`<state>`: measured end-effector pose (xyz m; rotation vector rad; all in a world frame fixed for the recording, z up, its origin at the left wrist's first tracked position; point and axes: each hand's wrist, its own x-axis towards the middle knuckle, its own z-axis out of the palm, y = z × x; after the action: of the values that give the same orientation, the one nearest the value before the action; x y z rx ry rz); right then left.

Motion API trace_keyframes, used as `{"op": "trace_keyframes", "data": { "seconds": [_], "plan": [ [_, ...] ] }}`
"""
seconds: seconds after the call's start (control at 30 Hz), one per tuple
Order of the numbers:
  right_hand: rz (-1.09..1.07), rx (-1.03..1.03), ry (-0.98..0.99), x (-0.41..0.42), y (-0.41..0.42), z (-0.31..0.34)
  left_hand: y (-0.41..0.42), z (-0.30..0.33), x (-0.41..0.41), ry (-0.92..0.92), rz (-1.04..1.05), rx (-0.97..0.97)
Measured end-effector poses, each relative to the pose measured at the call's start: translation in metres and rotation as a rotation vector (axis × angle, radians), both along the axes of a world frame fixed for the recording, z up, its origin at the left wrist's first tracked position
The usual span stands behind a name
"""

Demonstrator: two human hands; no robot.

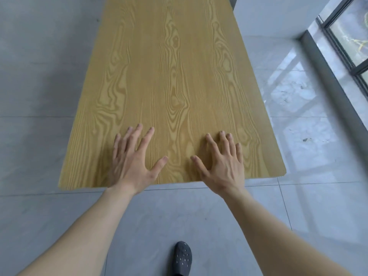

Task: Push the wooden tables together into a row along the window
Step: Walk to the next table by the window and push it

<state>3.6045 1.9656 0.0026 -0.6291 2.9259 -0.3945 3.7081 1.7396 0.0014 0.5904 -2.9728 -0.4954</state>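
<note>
A long wooden table [169, 66] with a light grain top stretches away from me, its near short edge just in front of my wrists. My left hand [135, 160] lies flat on the tabletop near that edge, fingers spread. My right hand [223, 162] lies flat beside it, fingers spread too, a hand's width to the right. Neither hand grips anything. The table's legs are hidden under the top.
Grey floor tiles [39, 76] surround the table. A dark-framed window [350, 42] runs along the right, with a grey sill strip below it. A white wall or pillar [268, 14] stands at the table's far right. My dark shoe [182, 257] is on the floor below.
</note>
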Motion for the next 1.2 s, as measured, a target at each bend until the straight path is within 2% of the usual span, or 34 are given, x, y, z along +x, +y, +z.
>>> {"op": "trace_keyframes", "data": {
  "seconds": [0.23,0.43,1.2],
  "plan": [
    [-0.069,-0.021,0.177,0.005,-0.004,-0.028,0.005,-0.027,0.006,0.046,0.033,-0.058],
    [-0.088,-0.034,0.229,0.004,-0.005,-0.033,0.005,-0.027,0.005,0.063,0.022,-0.069],
    [-0.106,-0.082,0.259,-0.057,-0.043,-0.037,-0.032,-0.027,-0.057,0.069,0.016,-0.107]
  ]
}}
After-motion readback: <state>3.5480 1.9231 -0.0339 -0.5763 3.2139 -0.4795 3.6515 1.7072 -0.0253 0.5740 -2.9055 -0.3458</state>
